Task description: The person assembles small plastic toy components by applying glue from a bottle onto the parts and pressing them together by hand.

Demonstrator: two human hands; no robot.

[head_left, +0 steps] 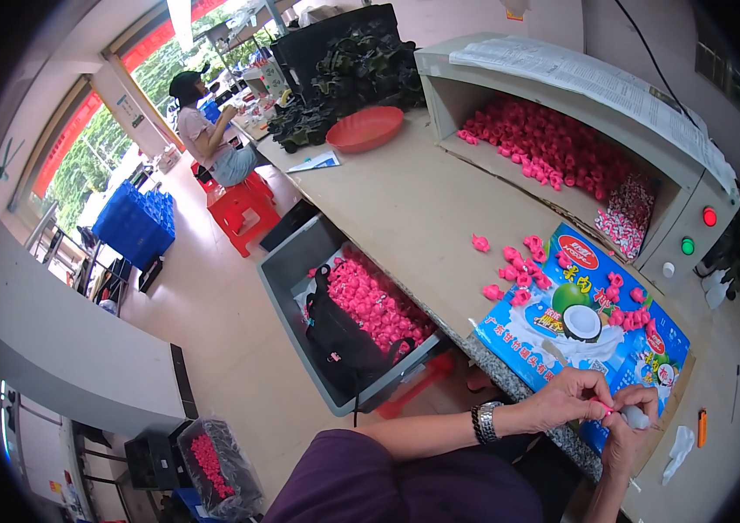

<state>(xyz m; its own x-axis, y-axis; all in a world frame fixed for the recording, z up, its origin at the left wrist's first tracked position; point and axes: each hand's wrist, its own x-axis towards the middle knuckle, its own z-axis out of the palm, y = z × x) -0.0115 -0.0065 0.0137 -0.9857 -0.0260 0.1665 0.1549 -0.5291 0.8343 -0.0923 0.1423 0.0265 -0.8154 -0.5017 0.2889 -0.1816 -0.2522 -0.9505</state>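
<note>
Over the front edge of a printed blue cardboard sheet (509,342), my two hands meet. My left hand (572,403), with a watch and a dark bracelet at the wrist, pinches a small pink piece (607,410). From the other side my right hand (624,438) closes its fingertips on the same piece. A whitish rounded thing (638,418) shows at my right fingers; whether it is held or worn cannot be told. Several pink moulded pieces (522,266) lie loose on the sheet and the tabletop beyond my hands.
A grey box-shaped machine (692,205) holds a heap of pink pieces (553,144). A red tray (365,130) lies farther back. Left of the table stands a grey bin (287,288) with pink pieces and black cloth. An orange cutter (702,429) lies at right. A person (204,131) sits far left.
</note>
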